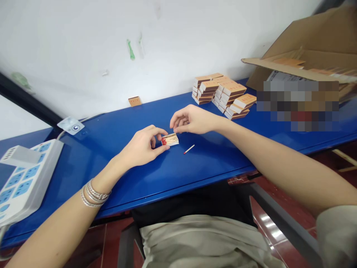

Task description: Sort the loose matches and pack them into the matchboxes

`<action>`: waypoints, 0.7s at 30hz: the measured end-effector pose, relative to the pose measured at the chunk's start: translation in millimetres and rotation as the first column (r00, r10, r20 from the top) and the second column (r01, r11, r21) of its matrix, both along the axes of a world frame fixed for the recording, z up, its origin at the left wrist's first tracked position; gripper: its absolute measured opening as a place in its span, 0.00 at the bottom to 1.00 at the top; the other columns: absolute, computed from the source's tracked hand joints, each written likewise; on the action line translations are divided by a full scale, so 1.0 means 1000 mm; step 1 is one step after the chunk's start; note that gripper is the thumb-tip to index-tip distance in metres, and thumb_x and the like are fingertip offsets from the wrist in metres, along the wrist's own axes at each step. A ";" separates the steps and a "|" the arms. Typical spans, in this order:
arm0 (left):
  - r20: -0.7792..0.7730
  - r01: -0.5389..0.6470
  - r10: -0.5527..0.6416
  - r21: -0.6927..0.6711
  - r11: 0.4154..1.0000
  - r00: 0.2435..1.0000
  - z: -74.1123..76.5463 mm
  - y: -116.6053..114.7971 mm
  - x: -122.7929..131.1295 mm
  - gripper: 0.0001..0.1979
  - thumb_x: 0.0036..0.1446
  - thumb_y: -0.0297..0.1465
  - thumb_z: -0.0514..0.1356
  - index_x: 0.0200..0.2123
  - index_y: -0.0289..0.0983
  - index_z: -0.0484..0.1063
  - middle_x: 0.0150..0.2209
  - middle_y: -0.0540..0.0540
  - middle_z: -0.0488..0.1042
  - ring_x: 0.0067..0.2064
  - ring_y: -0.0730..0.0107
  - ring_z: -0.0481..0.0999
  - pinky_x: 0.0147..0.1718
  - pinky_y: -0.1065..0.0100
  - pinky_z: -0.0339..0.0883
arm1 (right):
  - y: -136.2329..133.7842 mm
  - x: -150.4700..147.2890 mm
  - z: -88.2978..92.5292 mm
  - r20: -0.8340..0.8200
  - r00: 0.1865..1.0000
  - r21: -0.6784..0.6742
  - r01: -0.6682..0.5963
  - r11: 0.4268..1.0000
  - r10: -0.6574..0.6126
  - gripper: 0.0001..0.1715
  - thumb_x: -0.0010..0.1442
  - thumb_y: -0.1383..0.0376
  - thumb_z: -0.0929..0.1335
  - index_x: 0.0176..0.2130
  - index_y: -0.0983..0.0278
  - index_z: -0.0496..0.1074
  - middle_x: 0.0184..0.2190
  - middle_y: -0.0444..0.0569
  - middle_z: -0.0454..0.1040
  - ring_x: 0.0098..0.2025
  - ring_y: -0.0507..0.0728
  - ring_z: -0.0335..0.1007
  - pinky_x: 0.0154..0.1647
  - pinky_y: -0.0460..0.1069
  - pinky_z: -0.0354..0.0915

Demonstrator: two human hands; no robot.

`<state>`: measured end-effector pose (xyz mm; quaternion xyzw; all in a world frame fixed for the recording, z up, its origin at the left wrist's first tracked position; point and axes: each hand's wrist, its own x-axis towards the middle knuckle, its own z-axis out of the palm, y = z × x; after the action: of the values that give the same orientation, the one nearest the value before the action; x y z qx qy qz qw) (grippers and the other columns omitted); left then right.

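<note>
My left hand holds a small matchbox tray between thumb and fingers, just above or on the blue table. Red-headed matches lie in it side by side, heads toward my left hand. Over the tray's far edge is my right hand, its fingers curled and the thumb close to the index finger. Whatever may be between those fingertips is too small to make out. One loose match rests on the table to the right of the tray, its red head pointing toward me.
Stacked matchboxes stand by the wall, right of centre. An orange matchbox cover leans at the wall. An open cardboard box occupies the right rear. At left are a power strip and a pale card-like object. The blue table has its edge near me.
</note>
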<state>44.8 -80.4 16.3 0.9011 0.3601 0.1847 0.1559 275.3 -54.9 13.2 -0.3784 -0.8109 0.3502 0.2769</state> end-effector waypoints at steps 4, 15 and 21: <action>-0.005 0.010 -0.009 0.035 0.999 1.000 -0.001 -0.001 0.000 0.19 0.57 0.40 0.62 0.50 0.40 0.76 0.35 0.48 0.70 0.26 0.75 0.65 0.32 0.68 0.65 | -0.001 0.011 0.009 0.024 0.999 0.044 0.038 0.998 -0.039 0.10 0.52 0.65 0.73 0.36 0.67 0.78 0.28 0.47 0.79 0.31 0.51 0.73 0.35 0.47 0.68; -0.099 0.056 -0.047 0.088 0.995 0.994 -0.002 -0.003 0.001 0.20 0.63 0.41 0.57 0.54 0.43 0.75 0.39 0.45 0.68 0.35 0.69 0.69 0.40 0.64 0.68 | -0.012 0.015 0.015 0.397 0.862 -0.135 -0.286 0.949 0.316 0.12 0.52 0.58 0.73 0.32 0.63 0.81 0.23 0.43 0.77 0.24 0.48 0.65 0.27 0.46 0.57; -0.079 0.043 -0.036 0.094 0.995 0.996 -0.001 -0.004 0.001 0.19 0.61 0.40 0.59 0.53 0.42 0.75 0.39 0.45 0.69 0.34 0.70 0.69 0.40 0.65 0.68 | -0.013 0.017 0.016 0.412 0.880 -0.071 -0.227 0.971 0.236 0.13 0.53 0.57 0.73 0.35 0.64 0.80 0.25 0.43 0.76 0.25 0.49 0.64 0.27 0.46 0.57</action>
<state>45.9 -84.8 15.1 0.9209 0.3387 0.1636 0.1020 291.9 -67.7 29.3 -0.3480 -0.8868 0.3000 0.0494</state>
